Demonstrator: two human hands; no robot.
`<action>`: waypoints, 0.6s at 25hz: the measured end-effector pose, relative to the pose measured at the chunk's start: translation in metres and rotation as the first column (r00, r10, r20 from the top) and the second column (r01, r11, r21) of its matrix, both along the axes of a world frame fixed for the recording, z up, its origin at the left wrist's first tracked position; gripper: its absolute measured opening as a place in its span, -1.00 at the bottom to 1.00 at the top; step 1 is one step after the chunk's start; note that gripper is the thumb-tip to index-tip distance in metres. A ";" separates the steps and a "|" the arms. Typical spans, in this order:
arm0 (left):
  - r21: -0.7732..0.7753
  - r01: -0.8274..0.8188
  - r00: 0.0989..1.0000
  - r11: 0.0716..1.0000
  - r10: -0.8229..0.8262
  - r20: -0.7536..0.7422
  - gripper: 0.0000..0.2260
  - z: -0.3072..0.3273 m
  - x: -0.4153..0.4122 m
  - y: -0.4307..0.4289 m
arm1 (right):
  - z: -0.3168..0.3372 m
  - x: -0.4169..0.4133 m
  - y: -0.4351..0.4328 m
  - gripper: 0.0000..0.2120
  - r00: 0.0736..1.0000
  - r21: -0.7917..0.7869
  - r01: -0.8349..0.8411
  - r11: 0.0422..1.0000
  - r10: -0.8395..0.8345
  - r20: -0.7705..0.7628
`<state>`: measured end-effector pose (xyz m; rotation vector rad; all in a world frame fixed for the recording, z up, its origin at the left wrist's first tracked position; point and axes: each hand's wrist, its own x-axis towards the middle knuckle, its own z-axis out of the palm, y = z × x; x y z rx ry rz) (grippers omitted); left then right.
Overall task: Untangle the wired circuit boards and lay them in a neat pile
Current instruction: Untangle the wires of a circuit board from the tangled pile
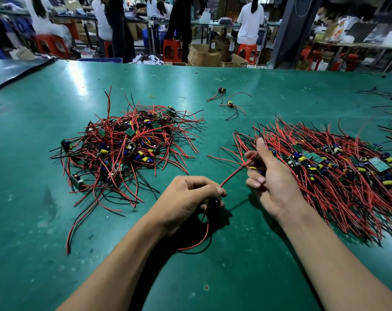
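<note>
A tangled heap of wired circuit boards (125,144) with red and black leads lies on the green table (246,277) at the left. At the right spreads a combed pile of boards (338,167), wires lying roughly parallel. My left hand (188,196) grips a small board, mostly hidden in the fist, and pinches a red wire (233,175) that runs up to my right hand (271,178). My right hand holds another small board with a yellow part between its fingers, at the near edge of the right pile. A red and a black lead loop below my left hand.
Two loose wired boards (229,104) and a yellow rubber band (151,96) lie further back on the table. More wires lie at the far right edge (390,126). Beyond the table stand people at benches, red stools (172,50) and cardboard boxes (202,56).
</note>
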<state>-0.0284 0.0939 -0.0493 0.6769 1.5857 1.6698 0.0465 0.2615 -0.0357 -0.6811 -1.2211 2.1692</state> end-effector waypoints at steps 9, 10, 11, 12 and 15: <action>0.149 -0.280 0.881 0.948 0.192 0.432 -0.60 0.004 -0.007 0.007 | -0.019 -0.004 -0.010 -0.71 0.986 0.251 -0.117 0.961 0.082 0.146; 0.164 -0.284 0.863 0.945 0.177 0.472 -0.61 0.005 -0.009 0.006 | -0.021 -0.003 -0.011 -0.81 0.980 0.329 -0.154 0.932 0.101 0.172; 0.182 -0.284 0.852 0.941 0.160 0.499 -0.64 0.005 -0.010 0.005 | -0.023 -0.002 -0.011 -0.89 0.971 0.440 -0.196 0.876 0.113 0.209; 0.200 -0.285 0.844 0.938 0.146 0.516 -0.72 0.005 -0.010 0.003 | -0.024 -0.001 -0.012 -0.93 0.961 0.561 -0.238 0.793 0.110 0.252; 0.236 -0.279 0.839 0.931 0.117 0.531 -0.71 0.004 -0.011 -0.001 | -0.023 0.002 -0.014 -0.95 0.945 0.745 -0.296 0.597 0.070 0.319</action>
